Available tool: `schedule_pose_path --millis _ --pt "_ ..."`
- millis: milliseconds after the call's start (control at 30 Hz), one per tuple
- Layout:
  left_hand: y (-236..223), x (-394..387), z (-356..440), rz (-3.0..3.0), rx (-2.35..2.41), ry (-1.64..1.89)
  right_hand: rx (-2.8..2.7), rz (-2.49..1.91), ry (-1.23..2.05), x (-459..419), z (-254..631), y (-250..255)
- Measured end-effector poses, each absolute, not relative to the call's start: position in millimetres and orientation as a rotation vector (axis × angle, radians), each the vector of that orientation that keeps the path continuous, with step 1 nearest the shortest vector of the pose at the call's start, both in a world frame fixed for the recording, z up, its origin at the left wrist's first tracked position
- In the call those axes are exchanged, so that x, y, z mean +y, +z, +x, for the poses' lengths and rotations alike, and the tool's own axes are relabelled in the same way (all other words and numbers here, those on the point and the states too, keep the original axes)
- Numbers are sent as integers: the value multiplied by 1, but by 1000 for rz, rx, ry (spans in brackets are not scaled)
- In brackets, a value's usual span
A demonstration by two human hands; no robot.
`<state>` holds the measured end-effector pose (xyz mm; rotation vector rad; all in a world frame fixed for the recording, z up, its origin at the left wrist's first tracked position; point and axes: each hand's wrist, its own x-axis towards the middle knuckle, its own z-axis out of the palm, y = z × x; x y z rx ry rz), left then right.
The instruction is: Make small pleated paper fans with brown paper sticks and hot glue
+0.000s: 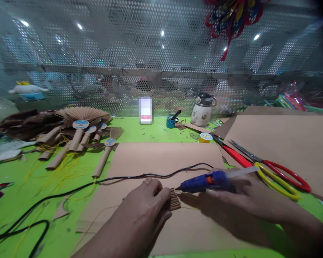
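My left hand (150, 200) is closed over a small stack of pleated brown paper (175, 200), whose folded edges stick out past the fingertips. In my right hand (239, 195) is a blue hot glue gun (204, 182), its nozzle pointing left at the pleats. The nozzle tip is very close to the folds; I cannot tell whether it touches. A clear glue stick (243, 171) juts from the back of the gun. Under both hands lies a large sheet of brown paper (167, 157), and a thin yellow thread (190, 208) runs out from the pleats.
A black cord (118, 178) crosses the paper. Scissors (269, 166) and a red cutter (237, 154) lie right, by more brown paper (285, 139). Finished paper fans with tube handles (76, 139) lie left. A blue jar (171, 122), phone (145, 110) and flask (201, 113) stand behind.
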<state>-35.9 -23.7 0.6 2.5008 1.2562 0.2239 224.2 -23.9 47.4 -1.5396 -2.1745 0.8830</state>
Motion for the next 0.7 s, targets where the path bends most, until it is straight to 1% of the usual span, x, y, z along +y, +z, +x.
schedule_pose_path --millis 700 --pt "1 -23 -36 2474 1240 221 -2167 -1510 889 -26 222 45"
